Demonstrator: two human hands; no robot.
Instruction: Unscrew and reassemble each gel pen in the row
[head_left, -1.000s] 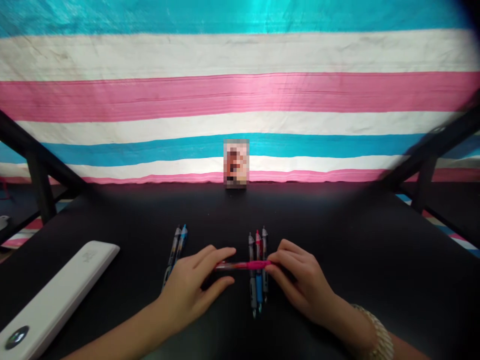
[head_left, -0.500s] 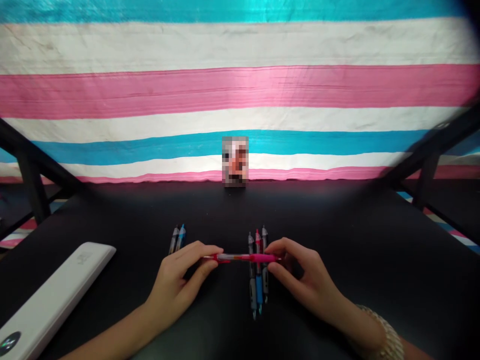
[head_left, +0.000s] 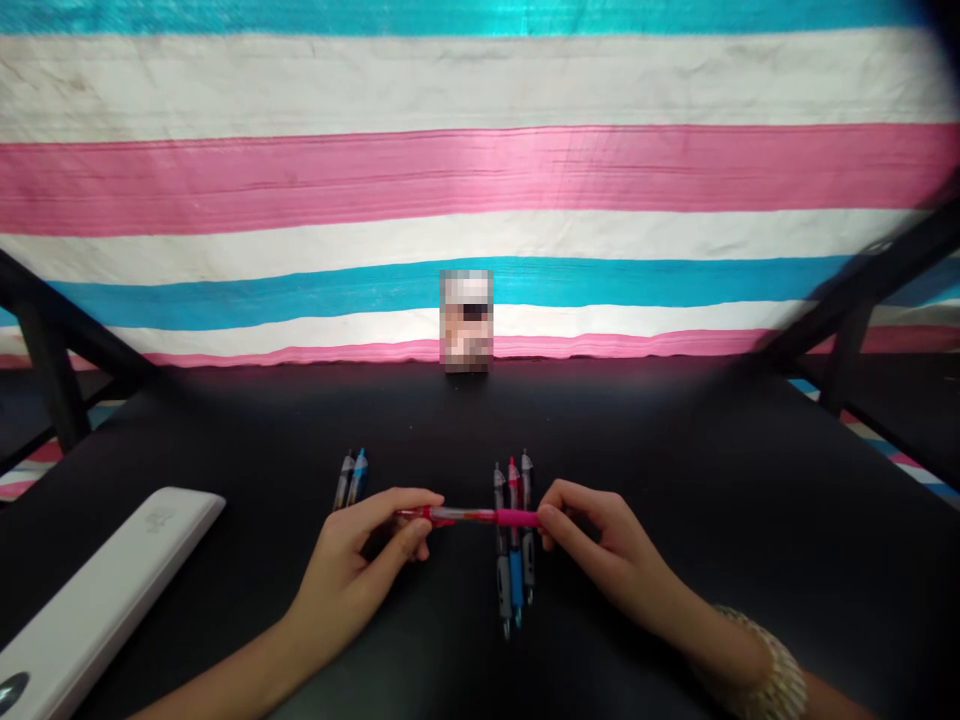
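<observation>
A pen with a pink grip and a clear barrel (head_left: 474, 516) lies level between my two hands, above the table. My left hand (head_left: 367, 550) pinches its red end between thumb and fingers. At the other end, the thumb and forefinger of my right hand (head_left: 600, 530) close on the tip of the pink grip. Beneath the held pen, several pens lie side by side: one with a grey grip (head_left: 503, 590), one with a red top and a blue grip (head_left: 516, 580), and a dark one (head_left: 529, 570). Beyond my left hand are a dark pen (head_left: 344, 480) and a blue-topped pen (head_left: 360, 475), partly hidden by it.
A white power bank (head_left: 127, 590) rests on the black table (head_left: 637, 430) at the left. A small pixelated upright item (head_left: 466, 320) stands at the back edge. Behind hangs a striped sheet (head_left: 300, 190); black frame bars (head_left: 840, 290) slope at both sides.
My right thumb and forefinger have closed together onto the pink end of the pen, where they were more spread along it. The left hand keeps its pinch. The view has shifted slightly.
</observation>
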